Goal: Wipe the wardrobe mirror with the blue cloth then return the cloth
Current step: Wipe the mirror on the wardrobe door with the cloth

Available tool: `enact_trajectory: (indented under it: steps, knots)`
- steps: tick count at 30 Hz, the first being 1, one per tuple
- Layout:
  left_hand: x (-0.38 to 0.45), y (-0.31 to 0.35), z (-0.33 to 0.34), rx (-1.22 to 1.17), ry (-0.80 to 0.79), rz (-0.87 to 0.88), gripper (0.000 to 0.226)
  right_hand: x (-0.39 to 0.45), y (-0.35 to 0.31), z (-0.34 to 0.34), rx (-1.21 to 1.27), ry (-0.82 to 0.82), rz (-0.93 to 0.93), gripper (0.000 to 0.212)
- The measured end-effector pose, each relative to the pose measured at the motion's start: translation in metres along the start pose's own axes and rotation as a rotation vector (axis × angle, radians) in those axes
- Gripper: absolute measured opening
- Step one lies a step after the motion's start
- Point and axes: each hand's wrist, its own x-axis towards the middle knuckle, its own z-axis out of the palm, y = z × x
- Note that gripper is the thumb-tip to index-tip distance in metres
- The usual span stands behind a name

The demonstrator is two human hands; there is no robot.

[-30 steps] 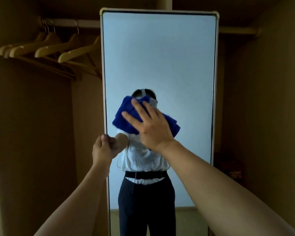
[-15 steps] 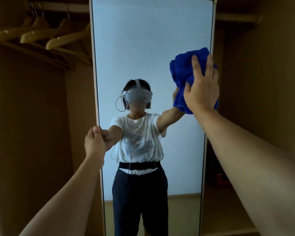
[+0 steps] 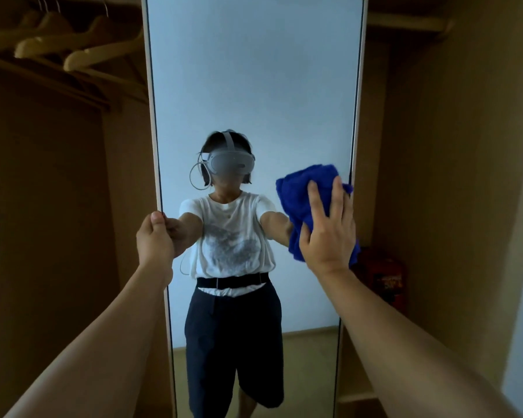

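Observation:
The tall wardrobe mirror (image 3: 254,70) stands upright in a thin pale frame at the centre of the head view. My right hand (image 3: 326,233) presses the bunched blue cloth (image 3: 299,200) flat against the glass near the mirror's right edge, at about mid height, with its fingers straight and spread. My left hand (image 3: 154,239) grips the mirror's left edge, thumb on the front. The glass reflects a person in a white shirt and dark shorts.
Wooden hangers (image 3: 82,52) hang on a rail at the upper left inside the brown wardrobe. A red object (image 3: 387,276) sits low in the dark compartment right of the mirror. Wardrobe walls close in on both sides.
My right hand has swept the cloth from the mirror's middle to its upper right, then down along the right edge. The left hand has kept its hold on the left edge.

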Motion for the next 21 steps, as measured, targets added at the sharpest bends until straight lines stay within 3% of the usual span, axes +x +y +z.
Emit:
enact_trajectory:
  steps: [6, 13, 21]
  knots:
    - [-0.014, 0.005, -0.001, -0.075, -0.024, -0.094, 0.029, -0.037, -0.019, 0.01, 0.023, -0.066, -0.179, 0.074]
    - [-0.026, -0.027, -0.016, 0.009, -0.014, -0.167, 0.033, 0.007, -0.042, 0.003, 0.098, -0.072, -0.299, 0.071]
    - [-0.032, -0.093, -0.041, 0.119, 0.027, -0.292, 0.041, 0.025, -0.077, 0.009, 0.095, -0.026, -0.25, 0.068]
